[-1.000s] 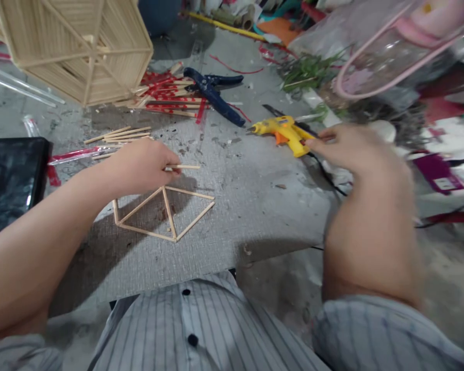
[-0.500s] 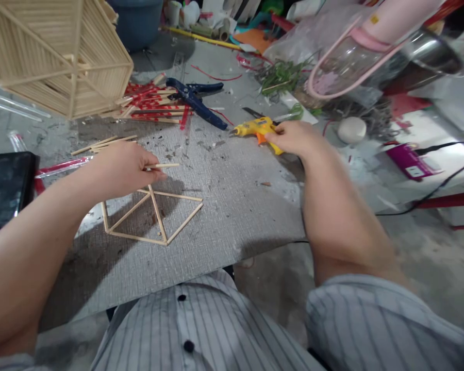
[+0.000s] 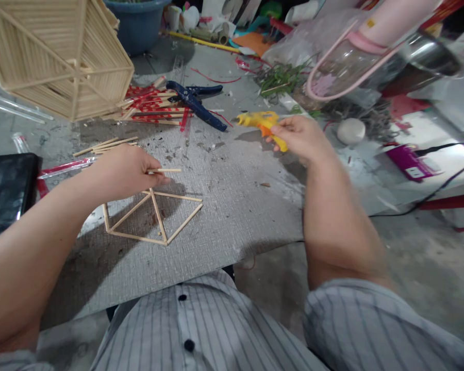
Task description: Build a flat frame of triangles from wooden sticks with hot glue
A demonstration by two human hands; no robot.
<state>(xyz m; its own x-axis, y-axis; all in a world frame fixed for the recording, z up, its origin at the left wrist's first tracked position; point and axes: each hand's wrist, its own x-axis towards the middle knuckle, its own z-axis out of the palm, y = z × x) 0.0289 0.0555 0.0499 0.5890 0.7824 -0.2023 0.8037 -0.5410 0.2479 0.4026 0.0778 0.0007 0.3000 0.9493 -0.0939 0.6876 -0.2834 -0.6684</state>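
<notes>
Pinched in the fingers of my left hand [image 3: 129, 172] is a thin wooden stick [image 3: 170, 170], its free end pointing right. Below that hand, a flat frame of glued wooden sticks [image 3: 157, 216] lies on the grey table [image 3: 232, 206]; my hand and wrist hide its far left part. My right hand [image 3: 296, 136] is closed round the handle of a yellow hot glue gun [image 3: 261, 119] with an orange trigger. The gun is off the tabletop, its shadow beneath, and its nozzle points left.
Blue pliers [image 3: 197, 103] lie beside red-wrapped sticks [image 3: 154, 108]. A large stick-built hexagonal piece [image 3: 62, 62] stands at the upper left, above a black device [image 3: 10, 190]. Loose sticks [image 3: 106, 146] rest behind my left hand. A pink bottle [image 3: 348, 62] and purple box [image 3: 412, 162] are at right.
My right hand has lifted the glue gun off the table and drawn it slightly toward me. The left hand, with its stick, has shifted only a little.
</notes>
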